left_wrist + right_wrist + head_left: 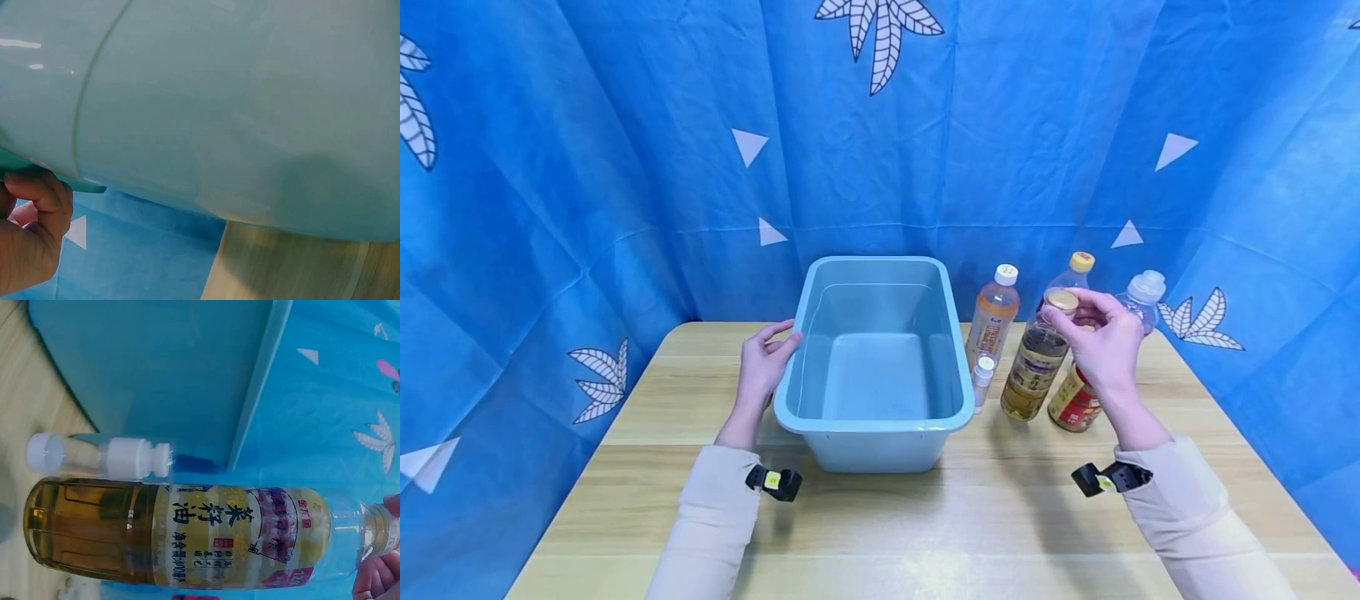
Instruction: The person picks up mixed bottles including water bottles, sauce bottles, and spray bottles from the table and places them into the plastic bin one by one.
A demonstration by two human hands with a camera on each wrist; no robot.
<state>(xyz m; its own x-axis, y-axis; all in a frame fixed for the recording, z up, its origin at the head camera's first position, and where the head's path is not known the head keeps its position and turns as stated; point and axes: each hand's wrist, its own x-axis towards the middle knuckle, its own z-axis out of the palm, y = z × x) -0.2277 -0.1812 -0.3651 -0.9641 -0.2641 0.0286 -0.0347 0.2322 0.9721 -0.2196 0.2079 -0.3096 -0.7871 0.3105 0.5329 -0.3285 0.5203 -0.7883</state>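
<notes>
Wall: a big blue cloth (1000, 125) hangs behind the table and on both sides, with soft folds in it.
Pictures on the cloth: white leaves (880, 33) and small white triangles (749, 146).
Table: a light wooden table (925, 533) made of long boards, pushed up close to the cloth.
Light: bright and even, with soft shadows on the wood.
Floor: hidden, so it cannot be told.

The head view looks down at the whole surface (925, 517). Both wrist views sit close, sharing the blue tub (880, 350) wall.
</notes>
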